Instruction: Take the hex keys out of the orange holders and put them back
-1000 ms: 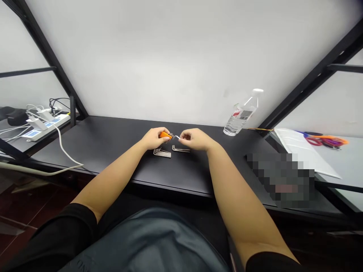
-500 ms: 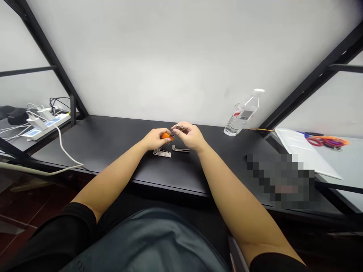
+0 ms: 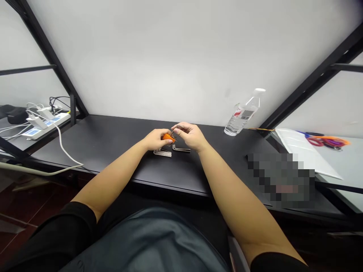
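Note:
My left hand is closed around a small orange holder just above the black table. My right hand pinches a thin metal hex key whose lower end meets the orange holder. Both hands sit close together at the table's middle. Below them lie a bundle of several hex keys and one or two loose hex keys flat on the tabletop.
A clear water bottle stands at the back right by the wall. A white power strip with plugs and cables lies on the left surface. White paper and coloured scissors lie on the right table. Black frame bars slant on both sides.
My right hand has moved left and up, bringing its hex key from a spot apart from the holder to right over it. My left hand has stayed in place with the holder.

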{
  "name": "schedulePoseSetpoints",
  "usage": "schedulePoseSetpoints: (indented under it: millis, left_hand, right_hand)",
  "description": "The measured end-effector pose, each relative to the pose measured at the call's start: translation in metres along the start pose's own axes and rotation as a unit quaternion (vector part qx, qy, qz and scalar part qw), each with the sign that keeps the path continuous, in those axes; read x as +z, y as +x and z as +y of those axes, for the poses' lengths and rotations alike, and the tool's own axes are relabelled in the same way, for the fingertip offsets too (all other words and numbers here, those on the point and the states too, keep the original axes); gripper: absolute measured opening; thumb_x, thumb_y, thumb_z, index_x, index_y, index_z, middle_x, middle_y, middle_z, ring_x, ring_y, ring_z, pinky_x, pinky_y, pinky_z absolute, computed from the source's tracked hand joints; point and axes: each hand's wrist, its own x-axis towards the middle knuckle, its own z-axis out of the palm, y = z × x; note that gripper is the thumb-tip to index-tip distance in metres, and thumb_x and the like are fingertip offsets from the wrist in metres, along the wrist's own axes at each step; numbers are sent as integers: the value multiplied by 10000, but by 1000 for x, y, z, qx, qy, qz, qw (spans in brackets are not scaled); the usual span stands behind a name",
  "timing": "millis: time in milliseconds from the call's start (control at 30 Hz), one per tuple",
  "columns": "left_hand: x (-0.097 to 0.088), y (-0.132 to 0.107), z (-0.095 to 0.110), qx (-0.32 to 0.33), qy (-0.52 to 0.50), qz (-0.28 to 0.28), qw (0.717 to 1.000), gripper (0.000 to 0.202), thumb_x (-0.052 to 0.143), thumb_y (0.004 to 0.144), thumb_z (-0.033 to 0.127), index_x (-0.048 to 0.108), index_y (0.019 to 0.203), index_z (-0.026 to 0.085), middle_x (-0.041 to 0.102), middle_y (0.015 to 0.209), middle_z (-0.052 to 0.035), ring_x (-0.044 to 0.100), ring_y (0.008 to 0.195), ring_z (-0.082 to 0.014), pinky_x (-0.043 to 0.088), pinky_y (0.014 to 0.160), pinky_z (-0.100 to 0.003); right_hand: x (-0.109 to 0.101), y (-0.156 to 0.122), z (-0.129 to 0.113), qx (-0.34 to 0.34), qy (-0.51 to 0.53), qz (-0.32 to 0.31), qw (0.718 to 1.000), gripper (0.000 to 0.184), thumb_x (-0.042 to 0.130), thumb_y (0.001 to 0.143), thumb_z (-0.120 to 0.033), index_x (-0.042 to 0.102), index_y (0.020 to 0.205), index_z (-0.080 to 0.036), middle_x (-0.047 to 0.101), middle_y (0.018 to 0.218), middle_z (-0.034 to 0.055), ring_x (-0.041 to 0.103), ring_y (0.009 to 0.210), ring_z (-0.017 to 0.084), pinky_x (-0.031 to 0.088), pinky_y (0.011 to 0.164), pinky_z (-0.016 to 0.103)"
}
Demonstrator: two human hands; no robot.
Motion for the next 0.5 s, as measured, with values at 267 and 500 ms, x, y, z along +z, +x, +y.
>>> schedulePoseSetpoints:
  millis: [267, 500]
  left_hand:
    - [1, -1, -2, 4, -28, 5, 1000, 371, 690, 814, 474, 673, 1024, 169, 725, 926, -39, 672, 835, -190, 520, 797, -311]
    - [0, 0, -4, -24, 1, 27, 999, 331, 686, 817, 425, 675, 1047, 186, 742, 914, -33, 679, 802, -179, 520, 790, -313]
  right_hand:
    - [0, -1, 1, 26, -48, -15, 998, 346, 706, 831, -460, 729, 1058, -199, 734, 938, 54, 654, 866, 202, 533, 848, 354]
    - [-9, 3, 6, 22, -60, 85, 994, 381, 690, 834, -545, 732, 995, -202, 746, 1010, 80, 661, 921, 221, 523, 871, 361]
